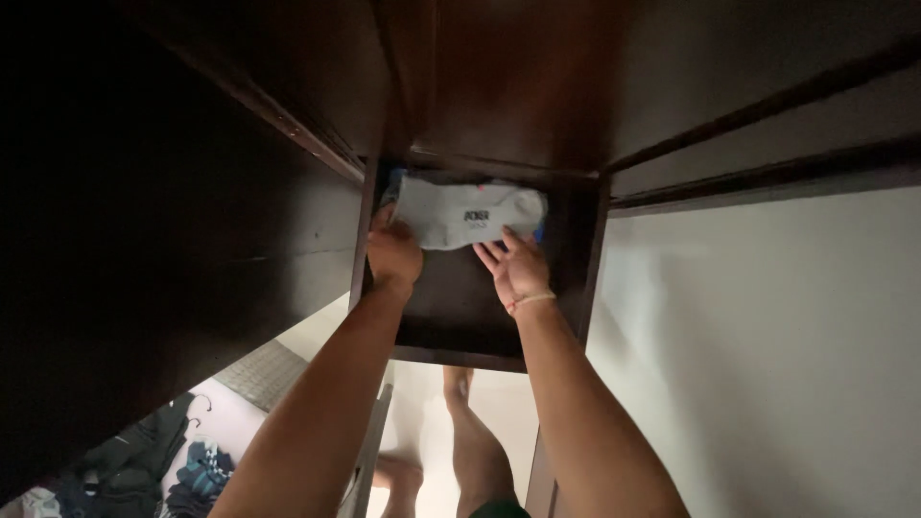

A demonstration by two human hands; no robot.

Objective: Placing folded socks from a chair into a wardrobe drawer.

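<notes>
Both hands on folded grey garment in dark wooden shelf

Folded garment [467,217], light grey, soft knit fabric, small dark print on the top face, blue edge showing at its right and left ends. It lies flat at the far end of a dark brown wooden shelf [460,317], inside a tall cabinet with smooth, slightly glossy panels. Shelf board is flat and rectangular, with side walls rising left and right.

Left hand [393,252]: arm stretched far forward, fingers curled and clenched on the garment's near left corner, knuckles toward the camera. Right hand [518,269]: arm also stretched forward, fingers spread and released flat, fingertips touching the garment's near right edge, palm down on the shelf board. Thin pale band [531,300] around the right wrist.

Right of the cabinet, plain white wall [767,364]. Near bottom left, pile of dark clothes [153,465] on a pale surface. Bare legs [460,441] visible near, below the shelf, on pale floor.
</notes>
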